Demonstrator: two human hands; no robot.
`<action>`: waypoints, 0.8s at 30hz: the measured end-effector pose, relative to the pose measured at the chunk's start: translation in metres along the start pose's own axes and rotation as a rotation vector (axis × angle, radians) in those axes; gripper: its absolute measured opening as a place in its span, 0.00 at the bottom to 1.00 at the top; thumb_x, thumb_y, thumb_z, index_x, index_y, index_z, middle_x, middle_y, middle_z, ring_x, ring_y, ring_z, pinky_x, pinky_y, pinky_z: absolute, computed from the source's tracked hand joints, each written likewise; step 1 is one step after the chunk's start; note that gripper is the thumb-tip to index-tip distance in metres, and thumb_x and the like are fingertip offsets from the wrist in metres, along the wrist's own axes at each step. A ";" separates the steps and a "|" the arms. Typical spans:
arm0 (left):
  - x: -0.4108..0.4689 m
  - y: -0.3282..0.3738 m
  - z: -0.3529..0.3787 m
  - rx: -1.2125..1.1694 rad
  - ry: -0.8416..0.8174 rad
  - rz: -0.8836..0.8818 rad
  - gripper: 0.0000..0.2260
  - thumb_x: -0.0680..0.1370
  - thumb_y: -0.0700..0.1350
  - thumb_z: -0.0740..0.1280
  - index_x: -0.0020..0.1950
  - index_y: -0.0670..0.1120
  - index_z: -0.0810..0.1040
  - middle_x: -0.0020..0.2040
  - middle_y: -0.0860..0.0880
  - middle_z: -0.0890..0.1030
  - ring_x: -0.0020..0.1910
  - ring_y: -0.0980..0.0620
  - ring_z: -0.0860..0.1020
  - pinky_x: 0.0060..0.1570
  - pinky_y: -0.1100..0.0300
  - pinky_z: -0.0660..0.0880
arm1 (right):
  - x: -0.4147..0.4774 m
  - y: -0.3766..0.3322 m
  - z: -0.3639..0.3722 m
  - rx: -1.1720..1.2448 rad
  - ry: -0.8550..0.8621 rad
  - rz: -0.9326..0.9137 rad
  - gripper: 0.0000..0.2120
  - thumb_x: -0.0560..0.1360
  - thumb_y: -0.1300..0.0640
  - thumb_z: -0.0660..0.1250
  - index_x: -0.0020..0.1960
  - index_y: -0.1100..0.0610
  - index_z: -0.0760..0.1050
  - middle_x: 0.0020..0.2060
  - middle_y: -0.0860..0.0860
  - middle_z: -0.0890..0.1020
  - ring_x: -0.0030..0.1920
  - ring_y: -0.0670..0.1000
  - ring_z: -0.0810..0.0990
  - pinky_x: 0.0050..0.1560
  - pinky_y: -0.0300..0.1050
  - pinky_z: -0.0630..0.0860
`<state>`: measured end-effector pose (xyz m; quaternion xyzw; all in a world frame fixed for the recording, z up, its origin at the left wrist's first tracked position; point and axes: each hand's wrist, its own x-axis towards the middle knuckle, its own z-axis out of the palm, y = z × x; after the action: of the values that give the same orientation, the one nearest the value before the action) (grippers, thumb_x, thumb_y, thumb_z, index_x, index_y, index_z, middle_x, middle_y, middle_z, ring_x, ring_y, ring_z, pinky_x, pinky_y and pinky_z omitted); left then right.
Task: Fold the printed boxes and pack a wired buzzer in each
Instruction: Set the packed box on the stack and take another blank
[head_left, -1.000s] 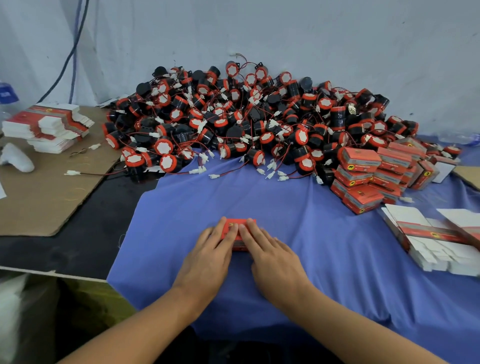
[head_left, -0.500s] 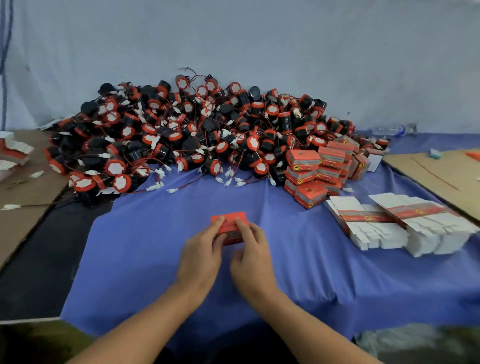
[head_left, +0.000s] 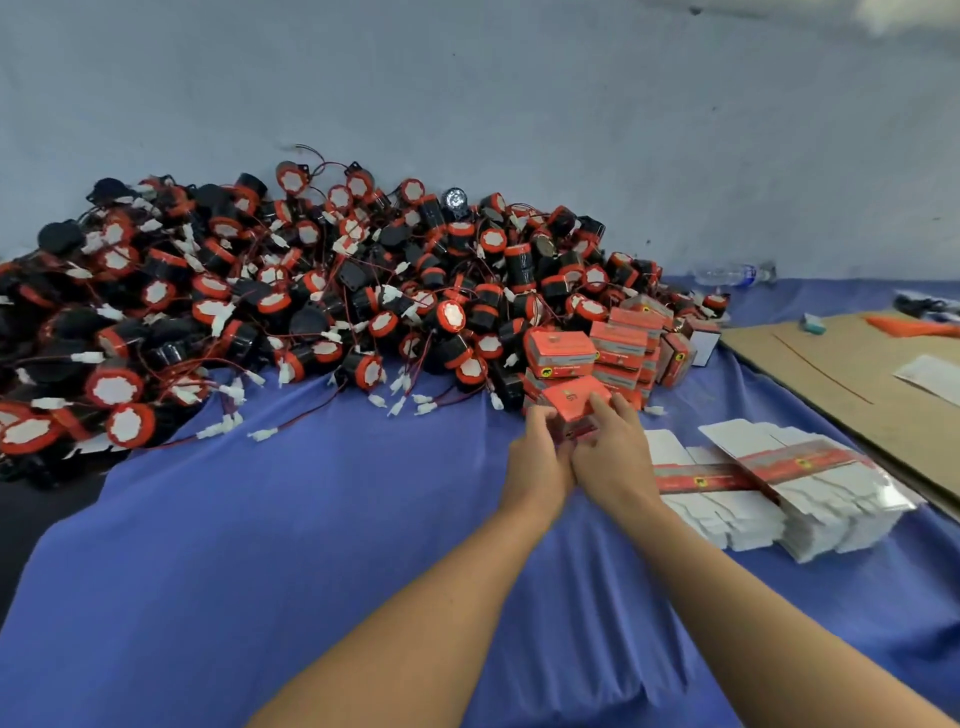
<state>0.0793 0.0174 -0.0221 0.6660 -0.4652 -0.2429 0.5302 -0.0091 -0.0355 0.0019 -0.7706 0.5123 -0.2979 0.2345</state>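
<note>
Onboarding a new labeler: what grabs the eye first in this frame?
The huge heap of wired buzzers, black and orange, piled against the back wall and spilling onto the blue cloth. Then the left hand and right hand hold an orange box by the packed boxes, with flat blanks to their right.

Blue cloth (head_left: 311, 545) carries buzzer heap (head_left: 311, 291), boxes (head_left: 621, 338) — cardboard sheet (head_left: 857, 395).

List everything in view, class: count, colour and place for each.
wired buzzers: many, black and red, heaped by the wall, left
folded boxes: one stack, red, right of the heap
held box: one, red, in front of the stack
flat boxes: two bundles, white with red bands, on cloth, right
cloth: one, blue, spread in front
cardboard: one sheet, brown, far right
bottle: one, clear, by the wall, right
hands: two, left hand and right hand gripping the held box
</note>
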 end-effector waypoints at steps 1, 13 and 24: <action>0.009 -0.005 0.001 0.033 -0.073 0.017 0.17 0.80 0.39 0.65 0.68 0.48 0.70 0.59 0.47 0.82 0.54 0.49 0.79 0.50 0.57 0.76 | 0.010 0.004 0.001 -0.015 -0.037 0.013 0.27 0.69 0.69 0.65 0.68 0.57 0.74 0.71 0.58 0.70 0.70 0.61 0.70 0.60 0.41 0.67; 0.034 -0.031 0.014 0.084 -0.190 0.061 0.31 0.77 0.32 0.64 0.79 0.48 0.62 0.73 0.47 0.74 0.68 0.46 0.76 0.65 0.49 0.75 | 0.036 0.032 0.009 -0.132 -0.179 0.034 0.45 0.75 0.69 0.63 0.84 0.50 0.46 0.82 0.55 0.38 0.82 0.58 0.47 0.76 0.51 0.59; -0.013 0.025 0.102 0.030 -0.060 -0.226 0.14 0.78 0.47 0.71 0.59 0.42 0.76 0.59 0.43 0.81 0.59 0.42 0.79 0.55 0.50 0.74 | 0.011 0.089 -0.073 -0.616 -0.263 0.181 0.16 0.78 0.59 0.62 0.65 0.55 0.78 0.63 0.56 0.81 0.62 0.58 0.78 0.56 0.45 0.70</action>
<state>-0.0196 -0.0201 -0.0335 0.7143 -0.4064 -0.3141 0.4754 -0.1148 -0.0820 -0.0029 -0.7884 0.6099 -0.0055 0.0802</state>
